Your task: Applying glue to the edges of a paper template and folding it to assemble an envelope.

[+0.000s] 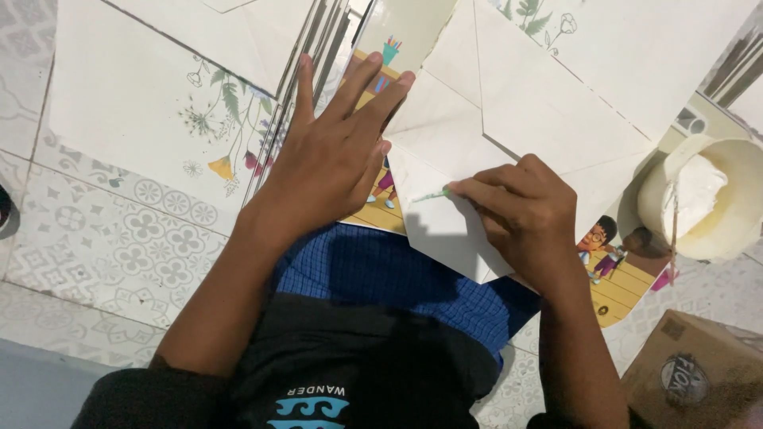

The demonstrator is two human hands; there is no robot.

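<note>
Fingers of the left hand (334,151) are spread flat, pressed on a folded white envelope (477,135) and an illustrated sheet (373,210). By the right hand (520,210), fingers curled, a thin green stick (433,195) is pinched against the envelope's flap. A white tub of paste (707,199) stands just right.

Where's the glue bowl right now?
In the head view, the white glue bowl sits on the tiled floor at the far right, just right of the right hand and above the cardboard box.

The left hand (330,159) presses flat on a white envelope (469,143) while the right hand (524,210) draws a small green stick (433,194) along its flap.
</note>
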